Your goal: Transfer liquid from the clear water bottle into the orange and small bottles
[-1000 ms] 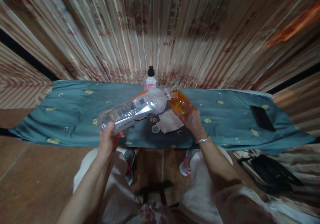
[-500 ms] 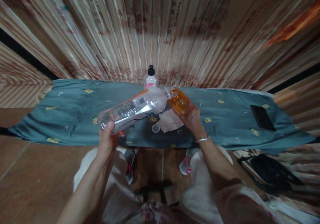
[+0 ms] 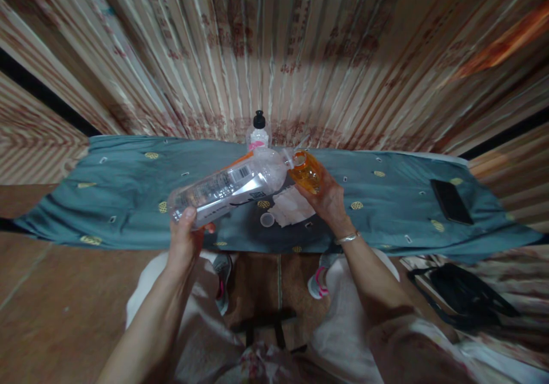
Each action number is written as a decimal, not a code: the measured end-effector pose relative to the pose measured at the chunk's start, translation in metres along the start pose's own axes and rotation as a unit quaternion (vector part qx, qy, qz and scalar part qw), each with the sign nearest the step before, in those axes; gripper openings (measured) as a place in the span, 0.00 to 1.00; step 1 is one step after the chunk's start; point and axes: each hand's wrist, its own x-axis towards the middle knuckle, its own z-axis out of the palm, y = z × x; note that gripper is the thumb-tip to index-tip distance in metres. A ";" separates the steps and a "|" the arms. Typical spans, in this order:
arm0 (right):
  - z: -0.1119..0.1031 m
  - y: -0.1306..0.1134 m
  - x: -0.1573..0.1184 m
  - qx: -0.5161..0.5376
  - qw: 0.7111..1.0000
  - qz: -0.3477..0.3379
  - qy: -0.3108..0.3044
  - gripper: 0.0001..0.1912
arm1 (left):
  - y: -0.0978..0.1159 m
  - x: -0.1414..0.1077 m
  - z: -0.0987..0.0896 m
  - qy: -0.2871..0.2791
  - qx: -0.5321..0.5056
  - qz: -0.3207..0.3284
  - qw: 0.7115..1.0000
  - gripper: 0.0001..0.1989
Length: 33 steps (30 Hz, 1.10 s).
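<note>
A large clear bottle (image 3: 227,188) with a printed label lies tilted in the air, its neck pointing right. My left hand (image 3: 189,227) is wrapped round its base end. An orange see-through bottle (image 3: 305,172) is in my right hand (image 3: 328,201), its open mouth against the clear bottle's neck. Below them a crumpled white cloth or tissue (image 3: 294,206) lies on the table, with a small round white cap (image 3: 266,220) at its left. Behind the clear bottle stands a bottle with a black top (image 3: 259,122).
The narrow table has a blue-green patterned cloth (image 3: 386,201). A black phone (image 3: 451,202) lies at its right end. Behind hangs a pleated curtain (image 3: 274,58). A black bag (image 3: 467,292) is at the lower right, beyond the table's front edge.
</note>
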 end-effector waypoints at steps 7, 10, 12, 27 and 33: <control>0.001 0.001 0.000 0.010 1.000 0.010 -0.008 0.39 | -0.001 0.000 0.000 -0.009 0.007 0.010 1.000 0.23; 0.001 0.001 0.000 0.012 1.000 0.012 -0.009 0.39 | -0.001 0.000 0.001 -0.001 -0.001 0.011 1.000 0.26; 0.000 0.001 0.001 0.011 1.000 0.013 -0.004 0.39 | -0.001 0.000 0.001 0.007 -0.005 0.011 1.000 0.26; -0.005 -0.004 0.002 0.038 0.999 0.037 -0.013 0.40 | -0.001 -0.003 0.006 0.010 -0.015 0.016 1.000 0.29; -0.008 -0.005 0.001 0.025 0.999 0.027 -0.006 0.39 | -0.001 -0.003 0.008 0.005 -0.008 0.013 1.000 0.28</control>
